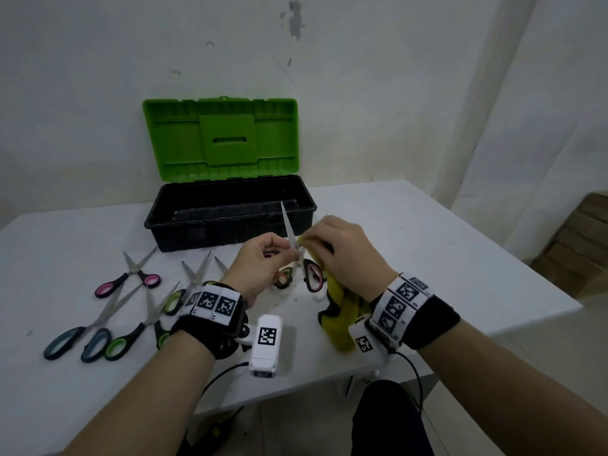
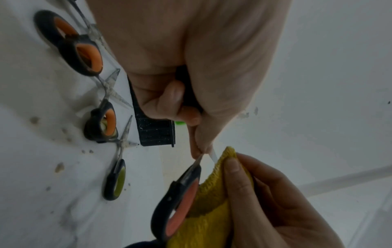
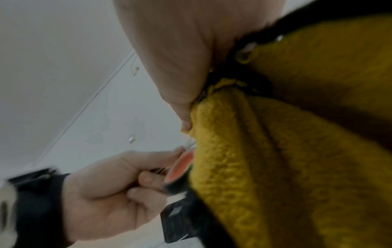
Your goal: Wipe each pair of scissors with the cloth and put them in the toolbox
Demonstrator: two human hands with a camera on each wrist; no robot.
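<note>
Here your left hand (image 1: pixel 260 261) pinches the steel blades of a pair of scissors with black handles lined in coral-orange (image 1: pixel 297 255), holding them up over the white table (image 1: pixel 444 258) with the tips pointing toward the toolbox and the handle loops hanging toward you. Your right hand (image 1: pixel 348 255) grips a bunched yellow terry cloth (image 1: pixel 342 311), fingers curled round it, and presses a fold of it against the blade just beside your left fingertips (image 2: pixel 198 151); the rest of the cloth hangs down under your right wrist. The black plastic toolbox with its green lid standing open (image 1: pixel 230 212) sits on the table just beyond both hands, and no scissors show inside it. To your left on the tabletop lie more scissors: a pink-handled pair (image 1: pixel 131 274), a blue-grey-handled pair (image 1: pixel 85 337) and green-handled pairs (image 1: pixel 131 337). An orange-handled pair (image 2: pixel 84 55) lies below your left hand.
</note>
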